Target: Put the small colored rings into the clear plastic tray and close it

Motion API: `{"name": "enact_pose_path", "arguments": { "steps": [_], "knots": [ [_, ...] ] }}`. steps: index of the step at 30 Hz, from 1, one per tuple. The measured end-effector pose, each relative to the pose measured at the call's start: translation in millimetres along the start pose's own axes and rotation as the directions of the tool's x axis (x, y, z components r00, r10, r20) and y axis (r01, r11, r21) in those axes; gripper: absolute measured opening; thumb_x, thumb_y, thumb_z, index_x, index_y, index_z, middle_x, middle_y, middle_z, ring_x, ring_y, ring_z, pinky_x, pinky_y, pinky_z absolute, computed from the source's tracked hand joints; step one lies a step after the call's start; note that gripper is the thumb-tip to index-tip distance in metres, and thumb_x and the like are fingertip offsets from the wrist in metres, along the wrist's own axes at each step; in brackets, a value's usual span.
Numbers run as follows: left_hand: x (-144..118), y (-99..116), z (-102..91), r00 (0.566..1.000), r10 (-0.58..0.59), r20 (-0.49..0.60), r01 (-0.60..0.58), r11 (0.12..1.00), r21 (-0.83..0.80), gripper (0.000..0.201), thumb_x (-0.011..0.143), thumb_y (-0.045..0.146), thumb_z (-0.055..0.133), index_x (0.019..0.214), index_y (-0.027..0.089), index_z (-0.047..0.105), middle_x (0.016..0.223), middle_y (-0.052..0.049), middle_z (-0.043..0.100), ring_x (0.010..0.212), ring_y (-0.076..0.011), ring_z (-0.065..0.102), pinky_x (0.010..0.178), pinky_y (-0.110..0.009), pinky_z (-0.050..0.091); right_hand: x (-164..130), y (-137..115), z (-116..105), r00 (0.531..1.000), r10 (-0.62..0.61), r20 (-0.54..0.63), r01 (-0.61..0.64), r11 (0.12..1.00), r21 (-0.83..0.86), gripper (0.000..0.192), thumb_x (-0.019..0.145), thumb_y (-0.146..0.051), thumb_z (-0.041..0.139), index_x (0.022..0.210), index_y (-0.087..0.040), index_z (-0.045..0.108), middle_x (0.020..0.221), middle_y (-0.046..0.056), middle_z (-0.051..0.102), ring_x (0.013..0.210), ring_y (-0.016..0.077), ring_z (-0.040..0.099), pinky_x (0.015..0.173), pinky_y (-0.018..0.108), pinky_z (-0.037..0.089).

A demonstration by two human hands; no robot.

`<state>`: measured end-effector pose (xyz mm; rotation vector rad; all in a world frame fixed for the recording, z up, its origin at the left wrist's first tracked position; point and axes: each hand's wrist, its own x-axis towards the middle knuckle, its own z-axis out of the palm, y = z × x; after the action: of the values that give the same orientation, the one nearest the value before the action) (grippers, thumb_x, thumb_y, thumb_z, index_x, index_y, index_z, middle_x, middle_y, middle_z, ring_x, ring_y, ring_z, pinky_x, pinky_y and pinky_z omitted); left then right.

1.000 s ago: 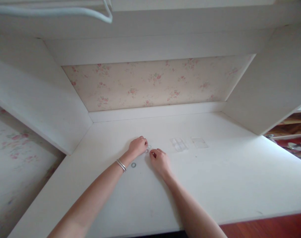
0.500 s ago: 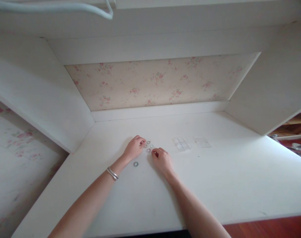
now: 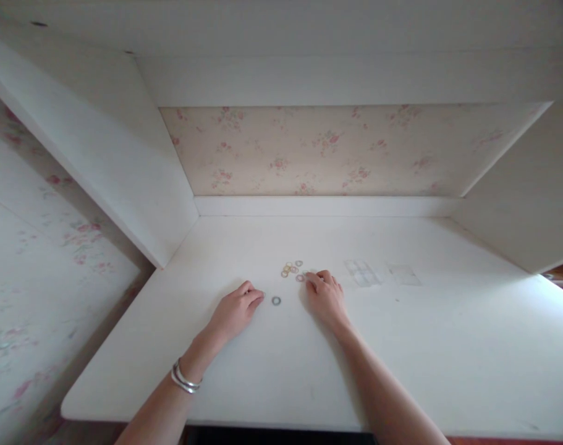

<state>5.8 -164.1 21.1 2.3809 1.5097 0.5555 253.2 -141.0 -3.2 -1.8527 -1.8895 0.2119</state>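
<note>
Several small thin rings [image 3: 294,269], yellowish, pink and grey, lie in a loose cluster on the white desk [image 3: 262,364]. My right hand [image 3: 326,299] is at the cluster's right edge, its thumb and fingertips closed on a pale ring [image 3: 305,273]. Nearer to me, a grey-green ring [image 3: 276,301] lies apart from the others. Just left of that ring is my left hand [image 3: 237,308], thumb and forefinger pinched together. Whatever is between those fingertips is too small to make out. Silver bangles circle the left wrist.
Two clear flat plastic pieces [image 3: 363,272] [image 3: 404,274] lie on the desk to the right of my right hand. White panels [image 3: 160,204] stand at both sides, with a shelf overhead. Floral wallpaper [image 3: 304,151] covers the back wall.
My left hand has moved from the ring cluster back toward me, beside the grey-green ring. More rings now show in the cluster. My right hand stays by the cluster; the view has shifted.
</note>
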Motion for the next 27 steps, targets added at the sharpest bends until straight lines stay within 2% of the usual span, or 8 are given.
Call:
{"name": "enact_pose_path", "arguments": {
  "steps": [5, 11, 15, 19, 27],
  "knots": [
    [-7, -5, -4.6, 0.999, 0.026, 0.046, -0.024, 0.998, -0.054, 0.025, 0.091, 0.030, 0.043, 0.093, 0.027, 0.067, 0.090, -0.001, 0.059, 0.077, -0.0114, 0.057, 0.074, -0.023, 0.044, -1, 1, 0, 0.999, -0.020, -0.025, 0.022, 0.998, 0.054, 0.024, 0.087, -0.026, 0.045, 0.094, -0.024, 0.068, 0.096, 0.005, 0.056, 0.084, 0.0154, 0.054, 0.076, 0.027, 0.037],
    [-6, -3, -3.1, 0.997, 0.053, 0.048, -0.048, 0.995, -0.085, 0.024, 0.090, 0.029, 0.046, 0.095, 0.028, 0.069, 0.090, -0.002, 0.061, 0.082, -0.0136, 0.057, 0.079, -0.025, 0.044, -2, -4, -2, 1.000, -0.006, 0.029, 0.006, 1.000, 0.002, 0.023, 0.088, -0.027, 0.045, 0.086, -0.022, 0.068, 0.093, 0.004, 0.058, 0.082, 0.0151, 0.055, 0.070, 0.027, 0.035],
    [-7, -5, -0.8, 0.997, 0.065, 0.044, -0.061, 0.996, -0.070, 0.025, 0.090, 0.026, 0.045, 0.100, 0.029, 0.068, 0.092, -0.002, 0.061, 0.082, -0.0131, 0.057, 0.079, -0.025, 0.044, -3, -2, 1, 1.000, -0.014, 0.025, 0.014, 1.000, -0.006, 0.024, 0.090, -0.028, 0.042, 0.088, -0.022, 0.066, 0.096, 0.004, 0.058, 0.085, 0.0160, 0.055, 0.072, 0.028, 0.034],
    [-6, -7, 1.9, 0.997, 0.060, 0.043, -0.059, 0.997, -0.041, 0.028, 0.090, 0.022, 0.044, 0.104, 0.030, 0.067, 0.093, -0.002, 0.060, 0.083, -0.0134, 0.057, 0.080, -0.026, 0.044, -4, 4, 7, 0.999, -0.053, -0.013, 0.054, 0.996, 0.068, 0.028, 0.090, -0.032, 0.039, 0.094, -0.022, 0.064, 0.098, 0.005, 0.056, 0.081, 0.0154, 0.056, 0.071, 0.028, 0.037],
    [-5, -4, 3.1, 0.997, 0.067, 0.031, -0.066, 0.997, -0.027, 0.030, 0.089, 0.020, 0.044, 0.105, 0.031, 0.066, 0.092, -0.002, 0.059, 0.083, -0.0137, 0.057, 0.080, -0.027, 0.044, -4, 4, 11, 0.994, -0.091, -0.053, 0.099, 0.983, 0.153, 0.028, 0.090, -0.032, 0.038, 0.093, -0.020, 0.064, 0.096, 0.006, 0.055, 0.081, 0.0160, 0.055, 0.073, 0.028, 0.041]
  ]
}}
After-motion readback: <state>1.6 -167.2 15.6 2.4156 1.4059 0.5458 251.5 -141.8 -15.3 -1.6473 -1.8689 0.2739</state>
